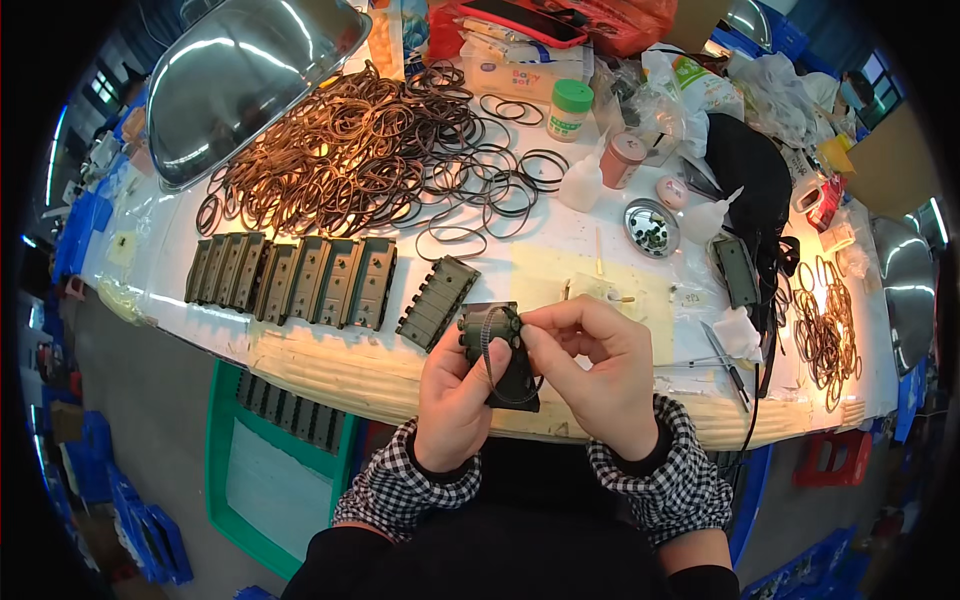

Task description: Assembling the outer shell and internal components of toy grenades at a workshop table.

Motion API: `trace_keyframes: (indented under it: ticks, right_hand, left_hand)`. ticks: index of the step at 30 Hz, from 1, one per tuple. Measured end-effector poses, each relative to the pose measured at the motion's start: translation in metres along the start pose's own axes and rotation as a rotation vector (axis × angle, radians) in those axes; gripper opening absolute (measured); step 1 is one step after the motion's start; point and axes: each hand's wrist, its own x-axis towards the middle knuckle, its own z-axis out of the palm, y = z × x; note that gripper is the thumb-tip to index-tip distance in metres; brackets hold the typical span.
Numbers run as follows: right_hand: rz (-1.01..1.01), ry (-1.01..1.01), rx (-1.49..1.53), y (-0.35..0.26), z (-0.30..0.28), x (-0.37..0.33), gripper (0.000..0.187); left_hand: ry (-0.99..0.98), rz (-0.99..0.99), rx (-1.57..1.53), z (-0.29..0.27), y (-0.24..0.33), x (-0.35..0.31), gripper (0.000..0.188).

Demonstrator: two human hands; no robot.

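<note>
Close to the table's front edge, my left hand [450,405] is closed round a dark green part with round wheel-like pieces [515,385]. A thin black rubber belt [487,350] loops over that part, and my left thumb presses against it. My right hand [605,370] pinches at the part's upper right corner, thumb and forefinger together; what lies between the fingertips is too small to make out. Just beyond my left hand lies a ribbed green piece [438,302], tilted on the table. Farther left stands a row of several similar olive-green pieces [320,285].
A big heap of dark belts [330,160] lies under a metal lamp shade [250,80]. To the right are a round dish of small dark parts [652,228], a green-capped bottle [569,110], tweezers [690,362] and a pen-like tool [735,380]. Below left is a green tray [215,460].
</note>
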Motion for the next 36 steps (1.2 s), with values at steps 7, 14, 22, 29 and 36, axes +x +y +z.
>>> trace_keyframes:
  ticks: [7, 14, 22, 29, 36]
  right_hand:
    - [-0.223, 0.081, -0.201, 0.003, 0.008, -0.004, 0.008]
    - [-0.031, 0.083, 0.075, 0.007, 0.006, -0.004, 0.01]
    - [-0.126, 0.052, -0.103, 0.012, 0.007, -0.01, 0.008]
    - [-0.211, 0.068, -0.193, 0.012, 0.005, -0.006, 0.012]
    - [-0.177, 0.066, -0.104, 0.005, -0.006, -0.006, 0.011]
  left_hand:
    - [0.055, -0.049, -0.015, 0.002, 0.0, 0.0, 0.021]
    - [-0.004, -0.116, -0.083, -0.001, -0.004, 0.002, 0.024]
    - [0.04, 0.11, 0.094, -0.002, -0.004, 0.006, 0.02]
    - [0.059, 0.079, 0.038, -0.004, -0.005, 0.006, 0.022]
    - [0.011, 0.102, 0.075, -0.006, 0.0, 0.009, 0.021]
